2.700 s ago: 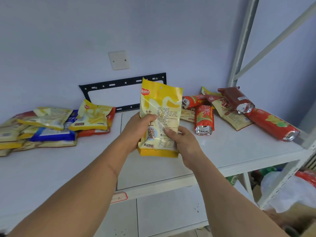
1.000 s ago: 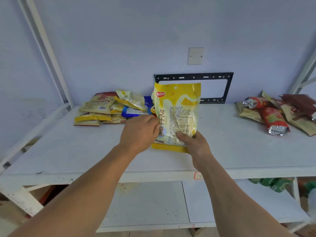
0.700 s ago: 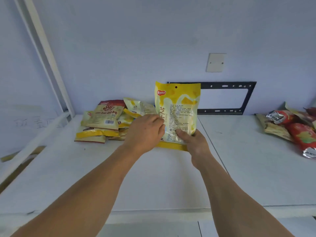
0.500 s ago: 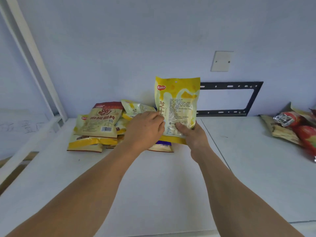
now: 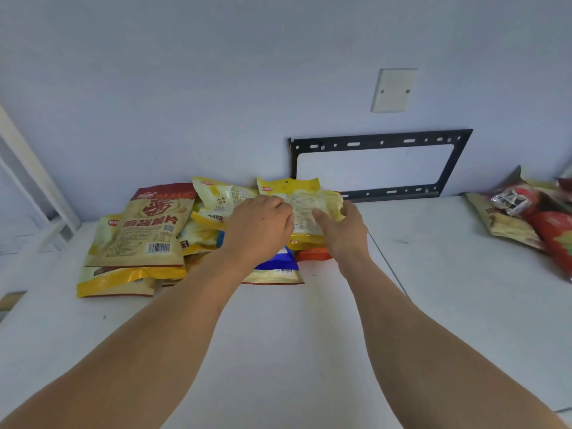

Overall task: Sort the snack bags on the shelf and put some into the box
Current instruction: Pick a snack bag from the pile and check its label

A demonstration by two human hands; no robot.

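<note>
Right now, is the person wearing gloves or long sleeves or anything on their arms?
No. The left hand and the right hand are bare, with no gloves. Both forearms are uncovered all the way down to the bottom of the picture, so no sleeves show. I see no watch, bracelet or ring on the parts that are visible.

Blue bag [image 5: 274, 262] mostly hidden under arm; red packs [image 5: 554, 230] perhaps cut off right.
</note>
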